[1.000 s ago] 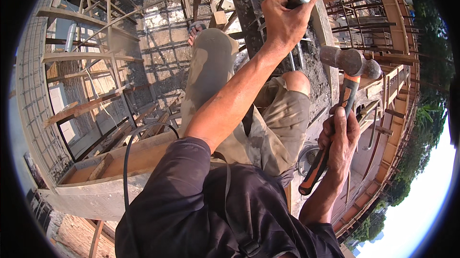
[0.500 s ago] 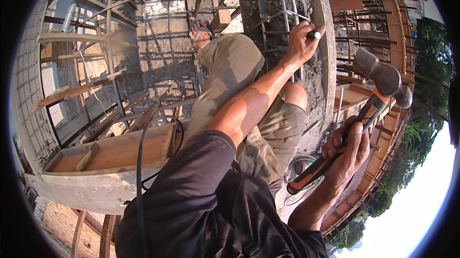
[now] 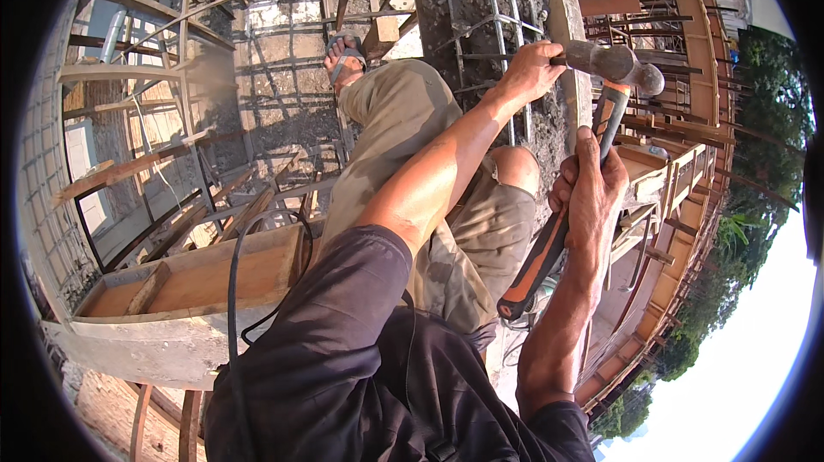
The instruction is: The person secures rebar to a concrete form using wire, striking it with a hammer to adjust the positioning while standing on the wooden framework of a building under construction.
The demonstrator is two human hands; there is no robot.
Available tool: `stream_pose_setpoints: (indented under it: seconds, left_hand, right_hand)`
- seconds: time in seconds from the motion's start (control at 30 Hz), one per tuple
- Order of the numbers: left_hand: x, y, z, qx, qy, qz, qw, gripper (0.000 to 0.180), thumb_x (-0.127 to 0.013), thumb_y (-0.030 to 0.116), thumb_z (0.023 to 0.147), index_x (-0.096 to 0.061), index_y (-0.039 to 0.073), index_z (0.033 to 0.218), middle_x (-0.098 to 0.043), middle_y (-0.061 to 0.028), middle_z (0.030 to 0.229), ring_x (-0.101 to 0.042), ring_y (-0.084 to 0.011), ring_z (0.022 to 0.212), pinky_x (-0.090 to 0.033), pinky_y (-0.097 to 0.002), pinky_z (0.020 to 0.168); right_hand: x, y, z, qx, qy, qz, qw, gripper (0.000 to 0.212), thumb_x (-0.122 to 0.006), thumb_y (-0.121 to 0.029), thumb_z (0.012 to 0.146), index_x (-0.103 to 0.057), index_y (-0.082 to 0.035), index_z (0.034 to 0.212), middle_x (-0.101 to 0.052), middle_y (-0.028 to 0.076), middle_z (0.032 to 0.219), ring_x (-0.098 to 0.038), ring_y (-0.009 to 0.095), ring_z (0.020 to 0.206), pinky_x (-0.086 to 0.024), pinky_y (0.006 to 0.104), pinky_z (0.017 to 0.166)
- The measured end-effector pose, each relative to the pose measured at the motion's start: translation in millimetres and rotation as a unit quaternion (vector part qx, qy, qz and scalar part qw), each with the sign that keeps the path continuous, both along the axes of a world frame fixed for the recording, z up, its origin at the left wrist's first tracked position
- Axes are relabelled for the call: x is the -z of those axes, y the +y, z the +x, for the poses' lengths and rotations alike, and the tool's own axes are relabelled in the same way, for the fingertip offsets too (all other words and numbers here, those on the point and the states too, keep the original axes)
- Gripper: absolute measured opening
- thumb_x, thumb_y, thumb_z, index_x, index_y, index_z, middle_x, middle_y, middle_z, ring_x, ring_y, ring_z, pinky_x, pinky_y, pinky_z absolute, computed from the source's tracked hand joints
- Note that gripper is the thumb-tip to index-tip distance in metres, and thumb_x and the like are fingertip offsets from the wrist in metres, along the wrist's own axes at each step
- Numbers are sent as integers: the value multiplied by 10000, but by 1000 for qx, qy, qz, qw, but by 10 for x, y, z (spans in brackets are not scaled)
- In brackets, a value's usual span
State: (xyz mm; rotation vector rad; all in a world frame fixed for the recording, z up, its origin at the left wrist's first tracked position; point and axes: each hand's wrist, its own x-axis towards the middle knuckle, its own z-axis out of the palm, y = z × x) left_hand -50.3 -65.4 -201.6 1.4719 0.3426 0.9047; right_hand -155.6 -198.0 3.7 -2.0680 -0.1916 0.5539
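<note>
My left hand (image 3: 530,73) is closed around a dark metal rod (image 3: 558,60), which lies against the wooden board (image 3: 570,106) edging the concrete. Only the rod's near end shows, so I cannot tell its tip. The closed right hand (image 3: 592,183) grips a hammer (image 3: 611,65) partway along its black and orange handle. The hammer has a grey steel head with one rounded end. Its flat face is at the rod's end, touching or nearly so.
Steel rebar (image 3: 508,24) runs through rough concrete beside my bent knee (image 3: 515,172). Wooden formwork (image 3: 197,277) is at left, with a black cable (image 3: 232,290) over it. Bars and timbers cross the drop at upper left. Tree tops (image 3: 755,161) show at right.
The hammer has swung left and up from the right, bringing its head to the rod's end. My left hand keeps its grip on the rod in much the same place.
</note>
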Motion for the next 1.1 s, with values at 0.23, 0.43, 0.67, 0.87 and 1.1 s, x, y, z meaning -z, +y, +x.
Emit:
stream_pose_setpoints:
  seconds: [0.23,0.43,0.67,0.87,1.1]
  left_hand:
    - [-38,32,-29,15,79,21,997,274,-719,90,925,-676,-68,1145,-682,-206,973,-695,-283,791,-540,-398,718]
    - [7,22,-34,22,59,11,998,248,-678,142,952,-692,14,1164,-723,-198,967,-726,-311,887,-552,-407,756]
    - [72,70,-77,73,93,-35,992,304,-704,181,937,-699,35,1204,-731,-198,1039,-721,-291,925,-555,-427,766]
    - [21,83,-68,55,113,-23,992,410,-735,158,913,-656,-68,1246,-702,-236,1203,-716,-293,1062,-565,-379,911]
    - [73,84,-51,29,67,28,997,280,-675,283,957,-693,16,1037,-722,-191,919,-703,-358,861,-537,-445,760]
  right_hand:
    - [-1250,409,-47,96,-307,248,914,339,-678,-347,990,-481,-114,840,-402,-33,573,-344,49,426,-293,246,382]
    - [-33,350,-89,49,16,28,998,385,-654,-365,1025,-431,-125,821,-380,-58,572,-350,42,448,-298,246,407]
    - [-292,53,-193,-20,43,91,995,350,-690,-384,997,-544,-111,833,-417,-44,589,-371,44,424,-295,232,383]
    - [-1429,554,-186,110,-424,270,858,357,-554,-341,1032,-413,-171,751,-347,-42,560,-329,47,423,-283,211,376]
    - [290,141,-162,5,49,-18,999,404,-693,-382,998,-439,-142,794,-388,-66,567,-319,43,408,-292,247,384]
